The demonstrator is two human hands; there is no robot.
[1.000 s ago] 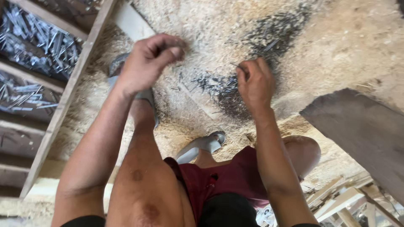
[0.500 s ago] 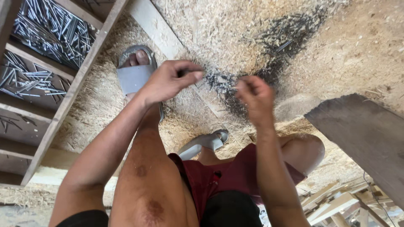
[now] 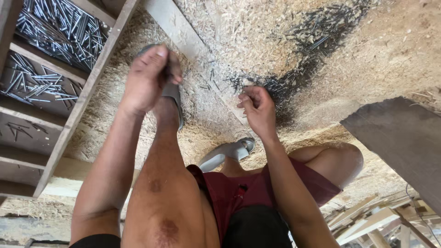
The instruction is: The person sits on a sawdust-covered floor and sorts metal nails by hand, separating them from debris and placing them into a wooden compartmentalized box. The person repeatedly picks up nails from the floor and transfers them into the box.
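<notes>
I sit on a sawdust-covered floor with my knees up. My left hand (image 3: 147,78) is raised over my left foot with its fingers pinched together; nothing shows between them. It is close to the wooden compartment tray (image 3: 98,69) that holds long steel nails (image 3: 59,32). My right hand (image 3: 257,108) hovers at the near edge of a dark heap of small nails (image 3: 298,69) mixed into the sawdust. Its fingers are curled around a few nails.
A grey sandal (image 3: 175,96) is on my left foot, and another grey sandal (image 3: 229,151) lies between my legs. A pale plank (image 3: 177,27) runs under the sawdust. A dark board (image 3: 404,138) juts in at the right, with wood offcuts (image 3: 367,220) below it.
My left hand has pulled back from the nail heap and swung left toward the tray. My right hand stays at the heap, fingers curling tighter. The view has shifted a little.
</notes>
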